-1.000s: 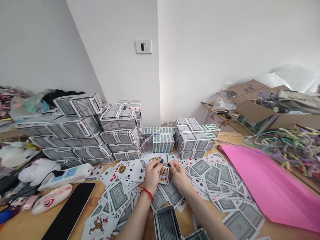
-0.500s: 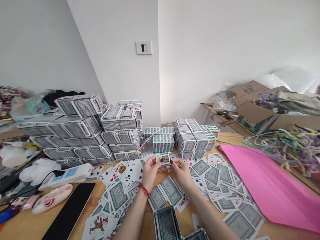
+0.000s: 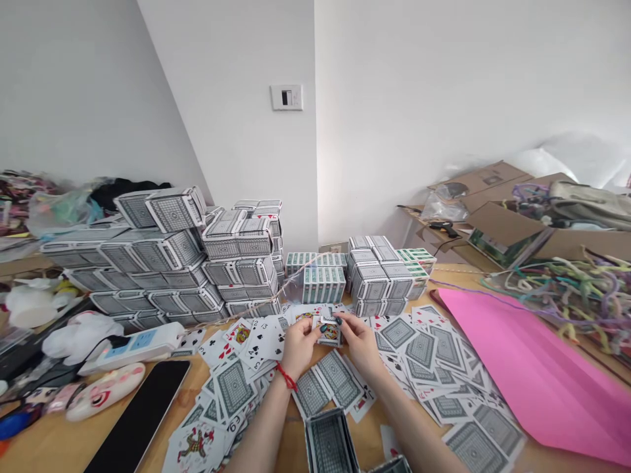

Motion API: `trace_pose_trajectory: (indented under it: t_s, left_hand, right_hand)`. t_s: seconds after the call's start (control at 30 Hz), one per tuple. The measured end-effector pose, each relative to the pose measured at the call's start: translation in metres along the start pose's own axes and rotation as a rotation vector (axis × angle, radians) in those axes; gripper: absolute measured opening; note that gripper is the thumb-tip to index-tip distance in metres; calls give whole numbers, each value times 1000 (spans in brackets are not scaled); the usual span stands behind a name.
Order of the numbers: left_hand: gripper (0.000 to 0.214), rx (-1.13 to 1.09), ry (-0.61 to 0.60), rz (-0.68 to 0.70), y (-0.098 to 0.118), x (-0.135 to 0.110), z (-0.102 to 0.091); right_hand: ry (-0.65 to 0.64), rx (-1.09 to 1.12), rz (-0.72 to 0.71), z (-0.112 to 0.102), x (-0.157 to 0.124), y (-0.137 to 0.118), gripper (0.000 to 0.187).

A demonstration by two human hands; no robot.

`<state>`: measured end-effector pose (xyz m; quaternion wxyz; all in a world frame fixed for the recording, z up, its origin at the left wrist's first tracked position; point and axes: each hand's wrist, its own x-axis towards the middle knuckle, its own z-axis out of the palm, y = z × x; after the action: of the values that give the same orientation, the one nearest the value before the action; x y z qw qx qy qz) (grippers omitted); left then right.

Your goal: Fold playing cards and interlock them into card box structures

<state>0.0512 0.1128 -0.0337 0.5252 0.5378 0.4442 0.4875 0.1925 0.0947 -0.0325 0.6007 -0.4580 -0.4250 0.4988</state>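
Note:
My left hand (image 3: 299, 347) and my right hand (image 3: 361, 341) meet over the middle of the table. Between their fingertips they pinch a face card (image 3: 330, 331) with a red and yellow picture, held face up. A red string is tied round my left wrist. Loose playing cards (image 3: 419, 348) lie scattered all round both hands, some face up, some showing grey patterned backs. An open card box (image 3: 329, 444) stands just in front of my forearms.
Stacks of grey card boxes (image 3: 162, 263) rise at the back left, smaller stacks (image 3: 377, 276) at the back centre. A pink paper sheet (image 3: 532, 368) lies right, with cardboard boxes (image 3: 507, 223) and coloured cords (image 3: 566, 289) behind. A black tablet (image 3: 138, 420) and white device (image 3: 133, 345) lie left.
Both hands lifted the face card off the table, turned it face up at chest height, and have since brought it down a little, still pinched between them.

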Motion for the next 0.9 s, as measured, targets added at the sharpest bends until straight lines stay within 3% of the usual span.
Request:
trace_pose_trajectory:
  t_s: [0.13, 0.27, 0.5, 0.63, 0.73, 0.8, 0.9]
  left_hand:
    - [19, 11, 60, 32, 1, 0, 1]
    - [20, 117, 158, 76, 2, -1, 1]
    - [24, 328, 117, 158, 4, -6, 7]
    - [34, 128, 153, 92, 9, -6, 7]
    - [41, -105, 109, -35, 12, -6, 3]
    - [38, -130, 64, -99, 12, -5, 2]
    - [29, -55, 50, -43, 9, -4, 1]
  right_hand:
    - [-3, 4, 38, 2, -1, 1, 33]
    - [-131, -2, 139, 4, -4, -2, 32]
    - [-235, -49, 97, 2, -7, -8, 29]
    - [-199, 33, 90, 5, -8, -5, 28]
    - [-106, 106, 82, 7, -7, -4, 29]
    - [-54, 113, 69, 7, -5, -5, 30]
    - [-39, 121, 73, 6, -4, -7, 28]
